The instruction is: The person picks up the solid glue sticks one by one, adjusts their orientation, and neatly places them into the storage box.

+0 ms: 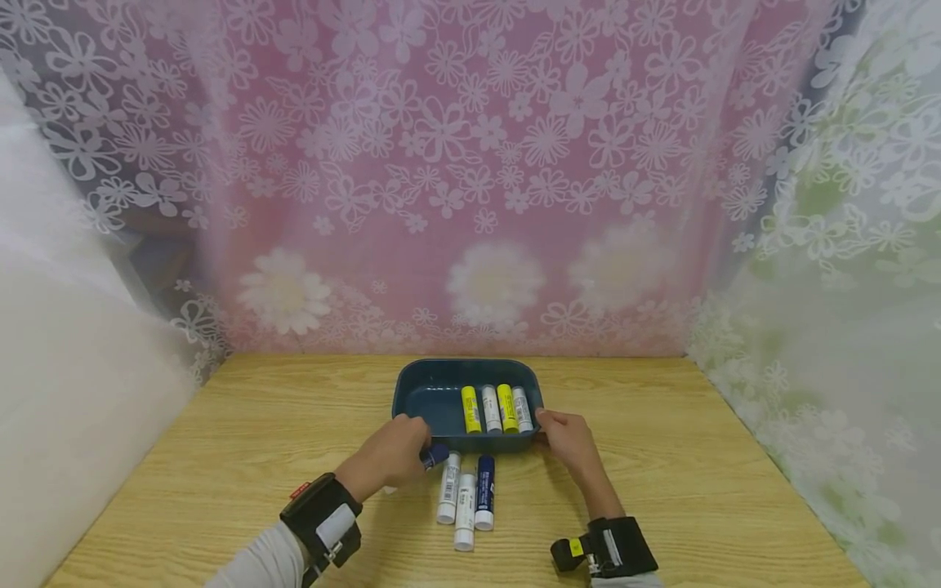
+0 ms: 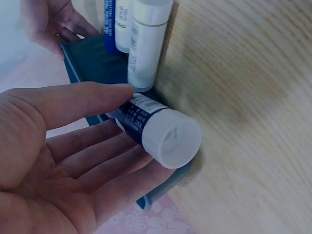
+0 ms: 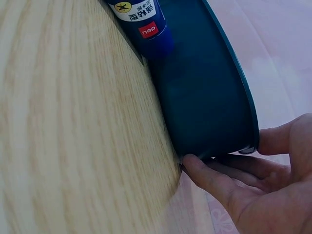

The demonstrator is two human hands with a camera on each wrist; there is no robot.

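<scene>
In my left hand (image 1: 393, 454) I pinch a navy glue stick (image 1: 435, 456) between thumb and fingers, just before the front left of the dark teal tray (image 1: 441, 443). The left wrist view shows its white end (image 2: 178, 139) pointing away from the palm. My right hand (image 1: 573, 443) holds the tray's right front corner, thumb at the rim and fingers lower on the wall. Inside the tray's right half, yellow glue sticks (image 1: 471, 410) and white glue sticks (image 1: 491, 410) lie side by side.
On the wooden table (image 1: 294, 408) before the tray lie two white glue sticks (image 1: 465, 513) and a navy glue stick (image 1: 485, 492), close together. A flowered pink curtain (image 1: 470, 180) hangs behind the table, with pale sheets on both sides.
</scene>
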